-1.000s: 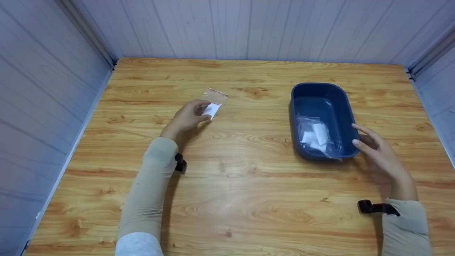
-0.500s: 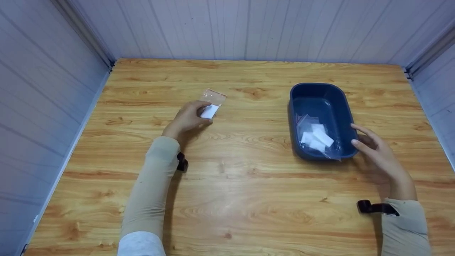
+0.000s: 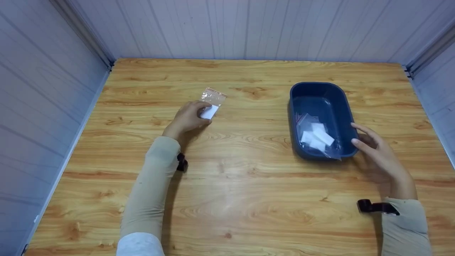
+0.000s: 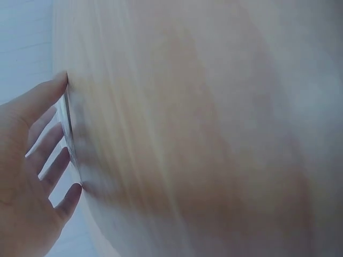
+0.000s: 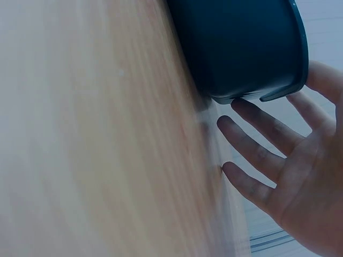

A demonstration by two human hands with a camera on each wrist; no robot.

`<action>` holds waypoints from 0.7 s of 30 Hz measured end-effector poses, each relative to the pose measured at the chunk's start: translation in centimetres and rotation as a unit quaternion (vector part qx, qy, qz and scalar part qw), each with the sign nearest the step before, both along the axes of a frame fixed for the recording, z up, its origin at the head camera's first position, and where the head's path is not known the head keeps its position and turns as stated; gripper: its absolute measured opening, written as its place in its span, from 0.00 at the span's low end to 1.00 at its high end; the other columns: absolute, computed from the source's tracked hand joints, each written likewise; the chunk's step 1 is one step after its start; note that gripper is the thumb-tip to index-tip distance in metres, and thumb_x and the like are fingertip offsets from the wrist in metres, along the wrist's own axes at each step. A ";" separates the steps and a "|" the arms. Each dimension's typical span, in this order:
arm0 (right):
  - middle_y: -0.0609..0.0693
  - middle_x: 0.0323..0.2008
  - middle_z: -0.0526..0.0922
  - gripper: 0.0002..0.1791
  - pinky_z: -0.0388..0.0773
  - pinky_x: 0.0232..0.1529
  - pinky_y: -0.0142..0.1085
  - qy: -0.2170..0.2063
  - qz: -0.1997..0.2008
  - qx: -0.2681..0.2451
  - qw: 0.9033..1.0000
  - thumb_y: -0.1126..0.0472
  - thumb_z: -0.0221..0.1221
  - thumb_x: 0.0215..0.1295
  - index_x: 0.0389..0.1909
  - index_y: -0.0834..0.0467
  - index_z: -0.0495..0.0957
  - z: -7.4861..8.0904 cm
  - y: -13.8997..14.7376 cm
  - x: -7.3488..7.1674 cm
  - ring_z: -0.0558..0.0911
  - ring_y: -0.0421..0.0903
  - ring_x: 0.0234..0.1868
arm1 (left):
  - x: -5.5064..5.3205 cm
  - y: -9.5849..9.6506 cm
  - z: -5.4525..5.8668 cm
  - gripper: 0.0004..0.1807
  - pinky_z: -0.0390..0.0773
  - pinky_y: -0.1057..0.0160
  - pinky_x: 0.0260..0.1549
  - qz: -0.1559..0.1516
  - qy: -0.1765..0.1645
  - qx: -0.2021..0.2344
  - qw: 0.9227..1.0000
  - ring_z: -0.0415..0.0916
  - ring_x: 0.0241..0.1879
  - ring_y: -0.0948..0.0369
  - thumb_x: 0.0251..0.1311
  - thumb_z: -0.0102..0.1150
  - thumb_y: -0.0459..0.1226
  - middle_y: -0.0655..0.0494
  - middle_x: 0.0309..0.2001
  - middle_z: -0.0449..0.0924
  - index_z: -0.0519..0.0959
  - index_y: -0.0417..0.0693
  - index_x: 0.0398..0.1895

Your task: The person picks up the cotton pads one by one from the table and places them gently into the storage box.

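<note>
A small clear zip bag (image 3: 214,96) with a white piece inside lies on the wooden table, left of centre. My left hand (image 3: 187,117) holds it by opposite edges, thumb on the near side and fingers on the far side. In the left wrist view the bag (image 4: 68,120) shows only as a thin edge among the fingertips. At right stands a dark blue plastic tub (image 3: 321,106); several similar bags (image 3: 316,137) lie inside, one corner over the near rim. My right hand (image 3: 382,153) touches the tub's right side with loosely spread fingers.
The wood-grain table (image 3: 227,199) fills most of the head view. Pale panel walls (image 3: 227,28) bound it at the back and on both sides. Dark camera straps (image 3: 376,207) sit at the wrists.
My left thumb has slid from on top of the bag to its near edge, and the bag has shifted slightly. One bag in the tub has settled. My right hand stays at the tub.
</note>
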State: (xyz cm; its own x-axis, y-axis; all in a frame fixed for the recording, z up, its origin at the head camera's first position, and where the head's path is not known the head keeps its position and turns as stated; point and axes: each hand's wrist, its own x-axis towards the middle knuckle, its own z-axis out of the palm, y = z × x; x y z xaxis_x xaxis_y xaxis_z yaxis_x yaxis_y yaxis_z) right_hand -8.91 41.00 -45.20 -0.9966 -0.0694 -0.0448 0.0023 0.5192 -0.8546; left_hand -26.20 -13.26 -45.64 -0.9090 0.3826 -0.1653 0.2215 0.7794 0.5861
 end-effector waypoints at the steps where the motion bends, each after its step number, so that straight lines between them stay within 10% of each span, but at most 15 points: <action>1: 0.49 0.60 0.72 0.29 0.68 0.51 0.18 -0.001 -0.001 0.000 1.000 0.59 0.53 0.76 0.75 0.50 0.60 0.0 0.0 0.0 0.71 0.27 0.56 | 0.0 0.0 0.0 0.31 0.64 0.51 0.61 -0.002 0.003 0.000 1.000 0.65 0.64 0.51 0.59 0.71 0.43 0.52 0.68 0.69 0.74 0.52 0.66; 8: 0.64 0.65 0.67 0.30 0.67 0.51 0.18 -0.010 -0.001 0.010 1.000 0.57 0.52 0.76 0.76 0.49 0.59 0.1 -0.1 0.1 0.69 0.28 0.57 | 0.3 -0.3 0.2 0.25 0.66 0.48 0.61 -0.006 0.005 0.012 1.000 0.70 0.62 0.51 0.61 0.68 0.43 0.49 0.64 0.74 0.78 0.51 0.61; 21: 0.58 0.64 0.69 0.29 0.68 0.50 0.18 -0.005 0.000 0.006 1.000 0.58 0.53 0.76 0.76 0.50 0.60 0.0 0.1 -0.1 0.70 0.28 0.56 | 0.8 -0.7 0.7 0.15 0.71 0.52 0.57 0.054 -0.002 0.047 0.997 0.74 0.59 0.54 0.68 0.60 0.48 0.53 0.58 0.80 0.85 0.54 0.53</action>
State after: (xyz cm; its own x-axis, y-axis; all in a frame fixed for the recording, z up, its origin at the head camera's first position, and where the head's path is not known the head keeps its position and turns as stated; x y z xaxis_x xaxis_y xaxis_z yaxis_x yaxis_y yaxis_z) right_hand -8.97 41.05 -45.15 -0.9961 -0.0686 -0.0556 0.0108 0.5301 -0.8479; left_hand -25.37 -13.96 -44.98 -0.9451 0.2970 -0.1367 0.1372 0.7399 0.6586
